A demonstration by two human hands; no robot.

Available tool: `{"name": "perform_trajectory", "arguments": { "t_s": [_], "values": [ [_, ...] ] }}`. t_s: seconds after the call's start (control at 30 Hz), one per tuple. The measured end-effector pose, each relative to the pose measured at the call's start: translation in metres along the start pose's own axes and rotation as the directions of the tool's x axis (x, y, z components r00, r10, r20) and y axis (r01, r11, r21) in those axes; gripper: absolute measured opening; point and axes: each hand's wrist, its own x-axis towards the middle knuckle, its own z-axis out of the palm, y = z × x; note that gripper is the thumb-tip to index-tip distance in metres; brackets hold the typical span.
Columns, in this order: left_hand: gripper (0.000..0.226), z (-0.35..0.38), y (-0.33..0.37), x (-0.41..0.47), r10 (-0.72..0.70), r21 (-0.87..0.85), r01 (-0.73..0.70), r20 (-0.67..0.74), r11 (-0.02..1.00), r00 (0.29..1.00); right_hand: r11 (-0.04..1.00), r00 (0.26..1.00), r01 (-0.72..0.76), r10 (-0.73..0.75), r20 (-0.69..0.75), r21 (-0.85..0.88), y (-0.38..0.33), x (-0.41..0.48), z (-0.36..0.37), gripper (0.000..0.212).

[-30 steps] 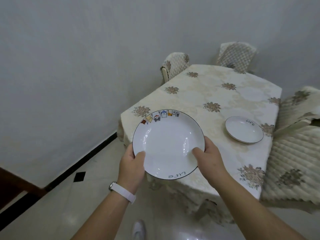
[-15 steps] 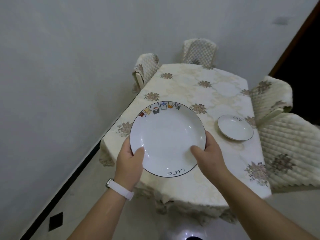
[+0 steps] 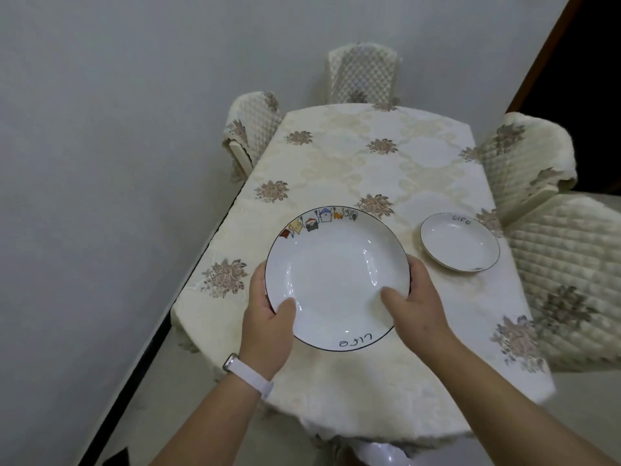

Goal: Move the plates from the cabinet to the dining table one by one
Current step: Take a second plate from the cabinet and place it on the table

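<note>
I hold a white deep plate (image 3: 331, 274) with a thin dark rim, small coloured cartoon figures on its far edge and the word "Life" on its near edge. My left hand (image 3: 267, 326) grips its left side and my right hand (image 3: 418, 306) grips its right side, thumbs on the inner face. The plate hangs level above the near left part of the dining table (image 3: 379, 169), which wears a cream cloth with brown flower motifs. A second, smaller white plate (image 3: 459, 242) lies on the table to the right.
Quilted cream chairs stand around the table: one at the far end (image 3: 363, 75), one at the far left (image 3: 252, 126), two on the right (image 3: 527, 159) (image 3: 568, 267). A plain wall (image 3: 117, 163) runs close along the table's left side. A dark doorway (image 3: 584, 79) is at the upper right.
I have come closer to the table and turned to face it squarely; the plate now hangs over the tabletop instead of before its corner. Both hands keep the same grip.
</note>
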Motion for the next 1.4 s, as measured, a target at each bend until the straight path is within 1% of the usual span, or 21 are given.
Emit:
{"name": "perform_trajectory", "arguments": {
  "t_s": [0.1, 0.27, 0.37, 0.47, 0.57, 0.73, 0.9, 1.03, 1.1, 1.17, 1.23, 1.4],
  "values": [
    [0.062, 0.018, -0.001, 0.025, -0.006, 0.039, 0.006, 0.008, 0.999, 1.000, 0.999, 0.999, -0.039, 0.038, 0.008, 0.016, 0.005, 0.035, -0.007, 0.044],
    [0.061, 0.053, -0.011, 0.072, -0.029, 0.115, 0.025, 0.033, 0.993, 0.999, 0.993, 0.994, -0.111, 0.110, 0.006, 0.051, 0.028, 0.090, -0.020, 0.044],
    [0.058, 0.077, -0.022, 0.095, -0.096, 0.134, 0.087, 0.066, 0.987, 0.993, 0.984, 0.986, -0.164, 0.164, 0.001, 0.066, 0.042, 0.118, -0.033, 0.042],
    [0.051, 0.098, -0.033, 0.110, -0.189, 0.152, 0.181, 0.042, 0.972, 0.981, 0.975, 0.977, -0.212, 0.214, -0.015, 0.073, 0.054, 0.140, -0.045, 0.036],
    [0.048, 0.118, -0.044, 0.124, -0.239, 0.170, 0.227, 0.056, 0.959, 0.969, 0.967, 0.968, -0.248, 0.250, -0.025, 0.064, 0.066, 0.155, -0.058, 0.037],
    [0.050, 0.153, -0.059, 0.152, -0.239, 0.203, 0.206, 0.158, 0.957, 0.958, 0.958, 0.955, -0.285, 0.286, -0.084, 0.026, 0.088, 0.182, -0.075, 0.039],
    [0.049, 0.181, -0.081, 0.180, -0.280, 0.246, 0.230, 0.191, 0.942, 0.941, 0.946, 0.938, -0.320, 0.323, -0.125, 0.047, 0.108, 0.206, -0.083, 0.040],
    [0.048, 0.191, -0.099, 0.196, -0.311, 0.292, 0.249, 0.188, 0.923, 0.932, 0.936, 0.930, -0.351, 0.349, -0.115, 0.005, 0.127, 0.224, -0.078, 0.040],
    [0.053, 0.190, -0.110, 0.204, -0.345, 0.324, 0.274, 0.186, 0.906, 0.920, 0.934, 0.931, -0.356, 0.353, -0.092, -0.015, 0.134, 0.231, -0.070, 0.039],
    [0.047, 0.188, -0.124, 0.213, -0.376, 0.340, 0.303, 0.174, 0.890, 0.910, 0.930, 0.929, -0.366, 0.363, -0.075, -0.036, 0.142, 0.241, -0.062, 0.037],
    [0.048, 0.186, -0.137, 0.222, -0.396, 0.359, 0.320, 0.162, 0.877, 0.904, 0.923, 0.925, -0.379, 0.376, -0.063, -0.058, 0.148, 0.250, -0.054, 0.034],
    [0.056, 0.187, -0.165, 0.246, -0.431, 0.380, 0.352, 0.144, 0.855, 0.891, 0.919, 0.935, -0.354, 0.347, -0.073, -0.173, 0.161, 0.275, -0.037, 0.043]
  ]
}}
